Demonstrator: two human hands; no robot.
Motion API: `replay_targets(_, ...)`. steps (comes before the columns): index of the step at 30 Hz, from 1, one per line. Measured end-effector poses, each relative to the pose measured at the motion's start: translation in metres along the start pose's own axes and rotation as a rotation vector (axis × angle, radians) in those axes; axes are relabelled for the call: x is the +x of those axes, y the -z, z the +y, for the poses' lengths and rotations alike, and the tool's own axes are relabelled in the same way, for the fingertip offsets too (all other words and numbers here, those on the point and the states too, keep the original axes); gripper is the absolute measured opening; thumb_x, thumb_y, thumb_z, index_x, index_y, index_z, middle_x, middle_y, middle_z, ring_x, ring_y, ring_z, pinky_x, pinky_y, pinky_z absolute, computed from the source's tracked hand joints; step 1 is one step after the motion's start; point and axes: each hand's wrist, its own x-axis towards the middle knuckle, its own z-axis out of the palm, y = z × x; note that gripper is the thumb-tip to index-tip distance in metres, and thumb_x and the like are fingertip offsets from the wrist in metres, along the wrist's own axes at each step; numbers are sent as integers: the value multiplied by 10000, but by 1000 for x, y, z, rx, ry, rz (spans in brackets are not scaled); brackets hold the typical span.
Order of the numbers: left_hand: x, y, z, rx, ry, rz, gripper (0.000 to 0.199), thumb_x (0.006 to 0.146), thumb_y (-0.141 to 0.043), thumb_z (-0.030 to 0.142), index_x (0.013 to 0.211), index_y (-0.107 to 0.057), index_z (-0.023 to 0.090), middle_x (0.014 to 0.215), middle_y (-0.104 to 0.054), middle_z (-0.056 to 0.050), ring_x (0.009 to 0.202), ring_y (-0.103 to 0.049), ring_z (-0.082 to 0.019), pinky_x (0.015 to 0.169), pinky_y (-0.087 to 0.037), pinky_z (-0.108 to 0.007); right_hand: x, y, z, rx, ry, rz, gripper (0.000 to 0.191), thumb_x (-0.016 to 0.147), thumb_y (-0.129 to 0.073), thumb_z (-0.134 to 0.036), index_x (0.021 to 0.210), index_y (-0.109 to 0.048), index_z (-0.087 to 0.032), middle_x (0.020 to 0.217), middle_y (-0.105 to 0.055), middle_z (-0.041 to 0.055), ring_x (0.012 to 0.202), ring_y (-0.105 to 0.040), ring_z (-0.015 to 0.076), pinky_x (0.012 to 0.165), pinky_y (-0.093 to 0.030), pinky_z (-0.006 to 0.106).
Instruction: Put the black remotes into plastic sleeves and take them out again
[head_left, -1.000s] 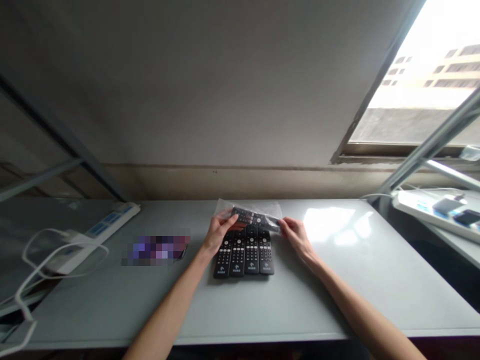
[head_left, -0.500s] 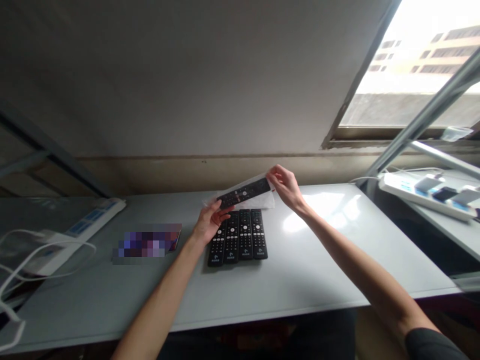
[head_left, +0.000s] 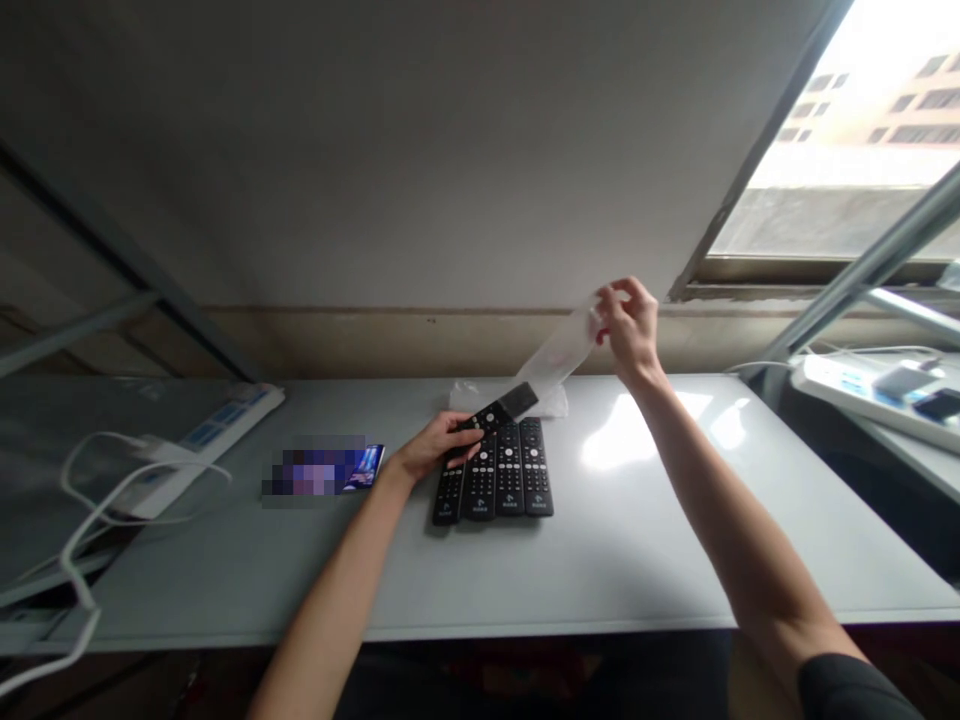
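My left hand (head_left: 444, 441) grips a black remote control (head_left: 491, 417) by its lower part, tilted above a row of remotes. Up and to the right, my right hand (head_left: 627, 322) pinches the end of a clear plastic sleeve (head_left: 559, 350). The sleeve's other end still covers the remote's upper tip. Several black remotes (head_left: 510, 485) lie side by side on the grey table (head_left: 637, 540), just below the held one. Behind them lies crumpled clear plastic (head_left: 553, 402).
A phone (head_left: 365, 468), partly blurred out, lies left of the remotes. White power strips (head_left: 202, 440) with cables rest at the far left, and another (head_left: 885, 395) at the right. Behind the table is a wall with a window at the upper right.
My right hand has moved up and right, drawing the sleeve mostly off the remote. My left hand now holds the bared lower part. The view has shifted slightly.
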Motion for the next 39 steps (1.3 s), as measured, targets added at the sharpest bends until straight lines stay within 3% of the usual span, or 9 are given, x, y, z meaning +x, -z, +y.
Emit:
replay_targets(3,0,6,1,-55,-47,69,433,833,-890,499,962,-710,126,624,-608,34,412,-466,-42,394,-349,-166,-9,17,44,47,-64,370,405,986,-555,-637,1052,-447,-253,719,-485,-60,475,-468,97,432,-345,241)
replay_targets(5,2,7,0,-169,-142,167,446,818,-903,496,992,-693,143,658,-647,26,454,-554,-73,435,-443,-183,-32,14,69,71,-184,442,448,951,-568,-647,1104,-381,-270,719,-472,-81,451,-465,106,417,-346,243)
replay_targets(8,8,4,-3,-351,-231,308,430,817,-916,439,1043,-672,167,826,-766,-31,637,-726,-139,544,-571,-212,-77,-8,93,98,-338,313,491,885,-657,-598,1115,-358,-284,679,-495,-105,436,-498,119,399,-340,228)
replay_targets(11,10,-3,-4,-455,-238,368,360,868,-880,379,1068,-663,172,1063,-824,-105,938,-816,-213,784,-662,-283,-111,-30,103,82,-357,266,473,878,-678,-552,1141,-396,-278,669,-535,-107,439,-500,114,408,-345,221)
replay_targets(13,11,-7,-4,-481,-247,355,325,892,-857,366,1059,-662,168,1175,-815,-144,1088,-804,-252,930,-656,-344,-121,-38,102,45,-334,247,444,904,-657,-541,1165,-420,-270,696,-584,-91,454,-493,112,433,-358,228)
replay_targets(19,18,-13,-9,-512,-230,298,268,905,-840,339,1015,-679,155,1334,-762,-181,1280,-730,-297,1106,-582,-421,-124,-39,99,-53,-205,197,341,980,-593,-478,1189,-460,-244,702,-638,-51,602,-545,152,600,-412,271)
replay_targets(26,20,-10,-14,-552,-236,332,314,873,-884,347,1034,-706,144,1375,-734,-197,1393,-648,-334,1230,-477,-485,-122,-37,107,-182,-180,148,245,945,-628,-426,1077,-539,-240,630,-393,-105,592,-381,149,604,-308,292)
replay_targets(31,21,-5,-16,-617,-247,417,329,841,-912,339,1006,-722,127,1338,-737,-213,1427,-611,-374,1253,-453,-511,-123,-36,109,-215,-137,123,299,950,-619,-439,1155,-531,-240,636,-349,-114,589,-364,155,619,-305,296)
replay_targets(39,22,-5,-12,-644,-288,438,175,937,-807,288,968,-698,154,1273,-774,-172,1381,-660,-310,1230,-483,-470,-121,-36,119,-298,-138,-4,316,932,-654,-480,1115,-554,-242,627,-385,-114,575,-378,147,617,-303,289)
